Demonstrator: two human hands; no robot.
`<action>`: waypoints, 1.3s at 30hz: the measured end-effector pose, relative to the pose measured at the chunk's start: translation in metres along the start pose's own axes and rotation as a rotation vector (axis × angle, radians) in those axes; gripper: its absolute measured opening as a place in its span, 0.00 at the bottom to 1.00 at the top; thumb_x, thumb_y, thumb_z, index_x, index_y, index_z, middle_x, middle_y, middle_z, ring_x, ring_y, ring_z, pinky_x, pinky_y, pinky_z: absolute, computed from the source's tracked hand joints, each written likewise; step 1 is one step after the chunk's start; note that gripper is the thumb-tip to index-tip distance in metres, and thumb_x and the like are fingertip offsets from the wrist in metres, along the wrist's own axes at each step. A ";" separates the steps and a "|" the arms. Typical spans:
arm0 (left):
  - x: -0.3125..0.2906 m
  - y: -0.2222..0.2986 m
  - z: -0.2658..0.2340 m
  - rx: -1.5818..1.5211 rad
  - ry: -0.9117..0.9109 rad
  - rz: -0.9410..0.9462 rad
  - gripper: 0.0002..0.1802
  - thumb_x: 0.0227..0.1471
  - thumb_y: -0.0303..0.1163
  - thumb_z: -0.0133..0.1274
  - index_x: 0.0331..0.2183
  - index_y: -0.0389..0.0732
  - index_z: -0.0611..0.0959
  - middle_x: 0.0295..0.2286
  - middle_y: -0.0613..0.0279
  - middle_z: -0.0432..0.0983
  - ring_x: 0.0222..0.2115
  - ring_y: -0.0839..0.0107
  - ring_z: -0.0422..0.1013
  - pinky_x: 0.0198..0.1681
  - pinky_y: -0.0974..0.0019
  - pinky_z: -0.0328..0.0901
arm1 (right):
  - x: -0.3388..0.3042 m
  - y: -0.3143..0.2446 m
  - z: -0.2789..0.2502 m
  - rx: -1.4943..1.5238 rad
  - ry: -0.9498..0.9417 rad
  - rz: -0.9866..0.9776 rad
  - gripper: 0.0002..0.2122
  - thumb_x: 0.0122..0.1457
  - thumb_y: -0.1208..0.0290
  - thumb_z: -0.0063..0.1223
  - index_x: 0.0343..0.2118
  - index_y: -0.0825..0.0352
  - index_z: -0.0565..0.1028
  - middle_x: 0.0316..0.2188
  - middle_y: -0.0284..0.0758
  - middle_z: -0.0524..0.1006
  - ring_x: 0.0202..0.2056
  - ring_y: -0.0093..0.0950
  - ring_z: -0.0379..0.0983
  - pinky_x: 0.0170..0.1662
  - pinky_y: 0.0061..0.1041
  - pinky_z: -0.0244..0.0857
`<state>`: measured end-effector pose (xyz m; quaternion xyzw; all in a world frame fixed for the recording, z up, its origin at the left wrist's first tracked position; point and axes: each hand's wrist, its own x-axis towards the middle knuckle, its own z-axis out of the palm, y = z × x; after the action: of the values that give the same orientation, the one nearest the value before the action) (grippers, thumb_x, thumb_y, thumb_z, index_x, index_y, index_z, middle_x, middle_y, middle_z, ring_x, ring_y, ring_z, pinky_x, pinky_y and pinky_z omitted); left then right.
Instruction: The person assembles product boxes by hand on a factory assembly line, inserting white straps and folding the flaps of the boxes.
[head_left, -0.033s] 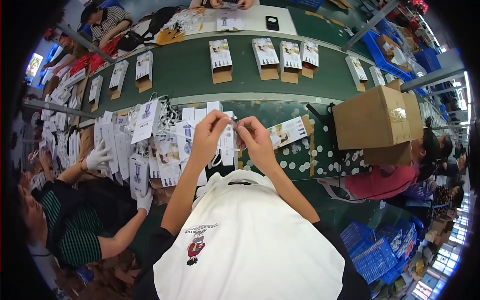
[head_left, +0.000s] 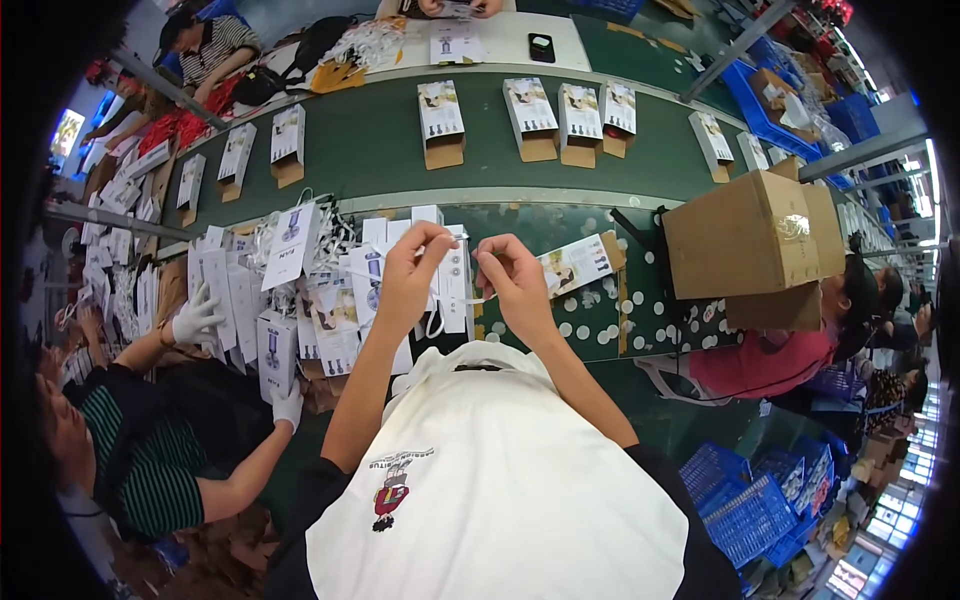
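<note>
Both hands are working close together at the centre of the frame. The left hand (head_left: 412,265) is pinching, thumb and index nearly meeting, with a thin pale sliver (head_left: 460,237) poking out at the tips, too small to identify. The right hand (head_left: 512,272) is curling loosely, and a white cord (head_left: 462,300) is running toward its lower fingers; can't tell whether its fingertips are actually gripping anything.

Compared with a split second ago, the fingertips are sitting slightly further apart and the small dark bit between them isn't showing anymore, so I'd guess the close two-handed hold is loosening. That cord is crossing in front of a white box (head_left: 455,320) with round marks.

On to containers: just right of centre, a printed carton (head_left: 575,268) is lying among white discs (head_left: 567,329), brown flap sticking out, insides not visible. Across the top, more printed cartons (head_left: 440,108) are lining the green conveyor (head_left: 350,140), flaps hanging out, contents not really showing. Right side, a big cardboard box (head_left: 735,245) is hiding whatever it's holding. Upper right, a blue crate (head_left: 757,122) is carrying cardboard and pale wrapping, while blue baskets (head_left: 745,520) are crowding the lower right. Far left, a co-worker (head_left: 150,455) wearing white gloves (head_left: 287,407) is handling an upright white carton (head_left: 277,350).
</note>
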<state>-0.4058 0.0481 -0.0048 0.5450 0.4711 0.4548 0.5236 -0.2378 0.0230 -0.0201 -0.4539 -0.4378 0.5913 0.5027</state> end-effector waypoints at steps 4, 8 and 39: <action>0.007 -0.002 0.006 -0.229 -0.048 -0.026 0.08 0.60 0.33 0.48 0.34 0.39 0.78 0.37 0.64 0.75 0.33 0.79 0.68 0.35 0.74 0.62 | -0.001 -0.003 -0.008 0.033 0.110 -0.051 0.04 0.63 0.74 0.49 0.36 0.68 0.70 0.27 0.30 0.75 0.25 0.13 0.67 0.26 0.13 0.61; 0.005 -0.009 0.010 -0.341 -0.152 -0.082 0.10 0.61 0.34 0.48 0.34 0.38 0.79 0.44 0.60 0.74 0.41 0.75 0.70 0.39 0.71 0.64 | -0.002 -0.009 0.000 0.078 0.198 -0.049 0.04 0.60 0.76 0.51 0.37 0.69 0.71 0.23 0.31 0.76 0.22 0.14 0.68 0.23 0.13 0.60; -0.004 -0.031 0.024 -0.282 -0.039 -0.207 0.07 0.50 0.20 0.56 0.35 0.35 0.79 0.33 0.64 0.78 0.36 0.78 0.73 0.44 0.75 0.66 | -0.005 -0.001 -0.017 -0.459 0.049 -0.095 0.05 0.59 0.76 0.53 0.34 0.71 0.74 0.19 0.26 0.74 0.22 0.14 0.68 0.27 0.15 0.62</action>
<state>-0.3837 0.0413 -0.0372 0.4238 0.4459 0.4493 0.6479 -0.2204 0.0195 -0.0217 -0.5491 -0.5693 0.4409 0.4242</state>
